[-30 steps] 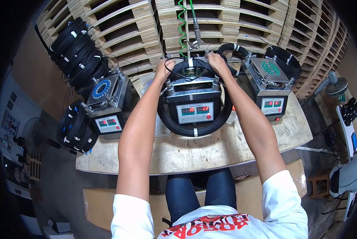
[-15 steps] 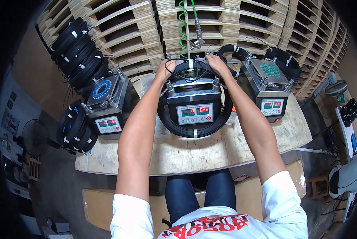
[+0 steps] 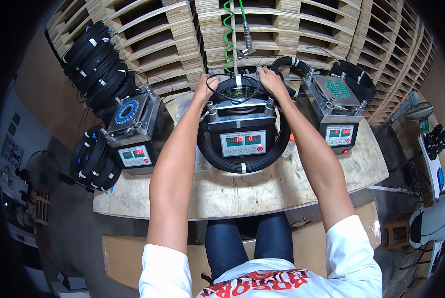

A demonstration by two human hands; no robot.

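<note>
Seen from above at a wooden surface (image 3: 242, 191), three grey machines in a row. Left hand (image 3: 204, 88) at about 11 o'clock of the middle machine (image 3: 241, 126), grip closed on the black coil (image 3: 242, 166) near the machine's back left post. Right hand (image 3: 268, 79) at about 1 o'clock, fingers curled over the coil's far edge, clamped on it beside the white tie (image 3: 238, 79). Coil looped around the middle machine, its near arc lying on the surface at 6 o'clock below the red display panel, its far arc raised at the machine's top under both hands. Thin black wire (image 3: 231, 99) arched between the two hands over the machine's top plate. Left machine (image 3: 134, 130) at 9 o'clock with a blue ring on top; right machine (image 3: 337, 110) at 3 o'clock with a green dotted plate. Bundles of tied black coils (image 3: 96, 67) stacked at 10 o'clock, more (image 3: 94, 160) hung off the surface's left edge, another (image 3: 356, 79) behind the right machine. Green spiral hose (image 3: 227, 35) hanging at 12 o'clock with a metal fitting, before stacked pallets (image 3: 302, 30).
</note>
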